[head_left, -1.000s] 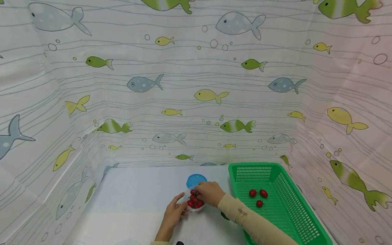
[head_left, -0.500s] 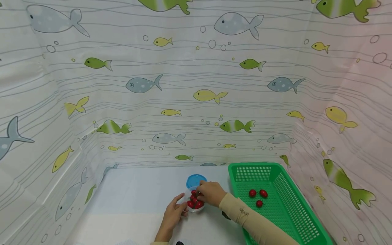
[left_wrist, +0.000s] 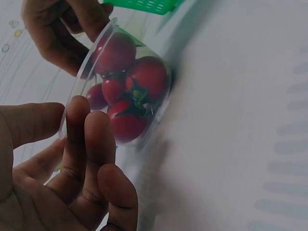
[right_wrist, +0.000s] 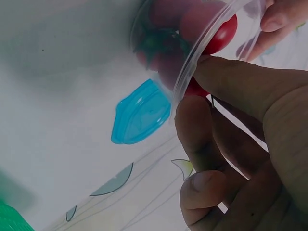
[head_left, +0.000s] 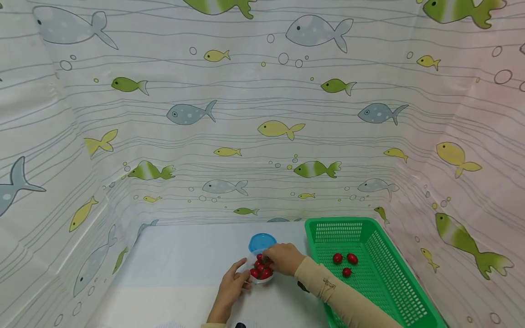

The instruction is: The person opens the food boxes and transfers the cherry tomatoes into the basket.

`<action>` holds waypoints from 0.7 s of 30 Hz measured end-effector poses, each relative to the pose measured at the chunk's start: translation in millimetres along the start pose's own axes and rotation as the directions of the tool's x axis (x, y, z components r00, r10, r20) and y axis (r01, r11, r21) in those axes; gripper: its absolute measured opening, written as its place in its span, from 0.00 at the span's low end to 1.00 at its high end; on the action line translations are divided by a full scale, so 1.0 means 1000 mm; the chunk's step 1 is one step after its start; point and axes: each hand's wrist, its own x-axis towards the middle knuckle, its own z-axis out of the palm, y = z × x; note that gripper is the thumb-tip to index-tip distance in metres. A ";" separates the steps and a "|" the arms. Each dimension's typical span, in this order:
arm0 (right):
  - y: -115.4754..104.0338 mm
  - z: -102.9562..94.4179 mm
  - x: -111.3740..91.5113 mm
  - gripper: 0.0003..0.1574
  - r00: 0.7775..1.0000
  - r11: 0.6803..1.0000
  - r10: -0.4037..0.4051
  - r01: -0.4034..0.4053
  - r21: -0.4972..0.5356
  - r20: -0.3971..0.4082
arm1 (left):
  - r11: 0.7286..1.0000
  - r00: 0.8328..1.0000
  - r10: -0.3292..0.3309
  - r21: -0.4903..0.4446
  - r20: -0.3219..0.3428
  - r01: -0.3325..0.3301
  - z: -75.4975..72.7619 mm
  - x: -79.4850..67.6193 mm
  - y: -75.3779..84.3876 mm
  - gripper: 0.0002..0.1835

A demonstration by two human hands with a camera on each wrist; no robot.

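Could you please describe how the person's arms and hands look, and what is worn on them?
The left hand and the right hand wear no gloves. The right sleeve is long and beige, with a dark marking too small to read. Of the left sleeve, only a beige edge shows.

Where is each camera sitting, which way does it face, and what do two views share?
Head: on the person's head, facing forward and down over the clear tub, green basket and fish-print backdrop; the left hand, right hand and sleeves show.
Left wrist: on that wrist, looking past the left hand at the tub's side; the right hand shows beyond.
Right wrist: on that wrist, looking past the right hand at the tub and blue lid; part of the left hand shows.
Both wrist views share the tub and its tomatoes.
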 end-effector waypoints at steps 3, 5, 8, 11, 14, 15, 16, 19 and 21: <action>0.001 0.002 0.001 0.12 1.000 1.000 0.005 -0.005 -0.003 0.013 | 1.000 1.000 -0.002 -0.005 0.001 0.002 0.000 0.000 0.000 0.30; 0.002 0.003 0.001 0.14 1.000 1.000 0.003 -0.003 -0.004 0.011 | 1.000 1.000 -0.005 -0.009 0.002 0.005 0.000 0.000 0.000 0.30; 0.002 0.004 0.000 0.16 1.000 1.000 0.002 -0.002 0.001 0.005 | 1.000 1.000 -0.005 -0.003 0.002 0.005 0.000 0.000 0.000 0.30; 0.004 0.003 -0.001 0.17 1.000 1.000 0.003 -0.003 0.024 -0.008 | 1.000 1.000 -0.009 -0.005 0.003 0.009 0.000 0.000 0.001 0.30; 0.005 0.000 -0.003 0.17 1.000 0.999 0.005 -0.004 0.054 -0.030 | 1.000 1.000 -0.002 -0.010 0.006 0.002 0.001 0.000 0.001 0.30; 0.006 -0.001 -0.004 0.16 0.999 0.998 0.004 -0.002 0.065 -0.040 | 1.000 1.000 -0.002 -0.013 0.006 0.002 0.001 0.000 0.001 0.30; 0.007 -0.002 -0.005 0.16 0.999 0.997 0.003 0.001 0.073 -0.050 | 1.000 1.000 0.000 -0.015 0.007 0.001 0.001 0.000 0.001 0.30; 0.009 -0.006 -0.007 0.15 0.997 0.995 0.002 0.006 0.098 -0.079 | 1.000 1.000 0.005 -0.017 0.008 -0.005 0.001 0.000 0.001 0.30; 0.010 -0.008 -0.009 0.14 0.996 0.994 0.002 0.008 0.110 -0.090 | 1.000 1.000 0.004 -0.016 0.008 -0.004 0.001 0.000 0.000 0.30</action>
